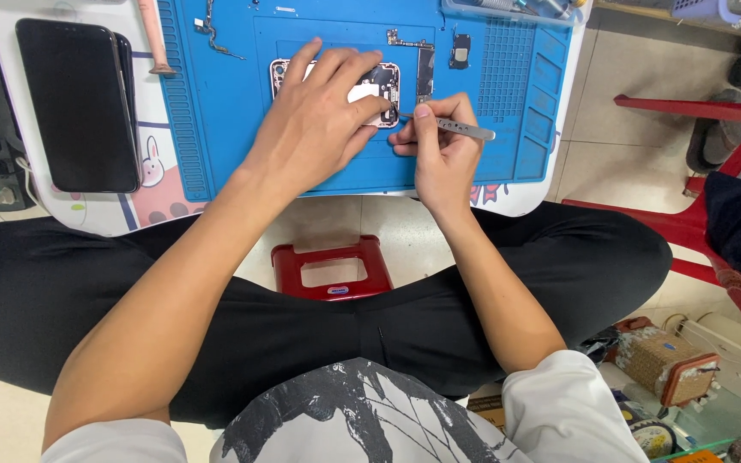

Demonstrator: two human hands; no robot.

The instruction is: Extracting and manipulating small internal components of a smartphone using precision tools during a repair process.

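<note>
An opened phone body (385,79) lies on the blue work mat (216,103), its insides exposed. My left hand (319,120) lies flat over it, fingers spread and pressing it down. Just right of it, my right hand (443,141) pinches metal tweezers (465,129), whose tips point left at the phone's lower right corner, where a small dark ring-shaped part sits. Most of the phone is hidden under my left hand.
A black phone screen (79,103) rests at the left on the white table. Small loose phone parts (426,64) and a flex cable (212,34) lie on the mat. A red stool (332,270) stands below; a red chair (705,171) is at the right.
</note>
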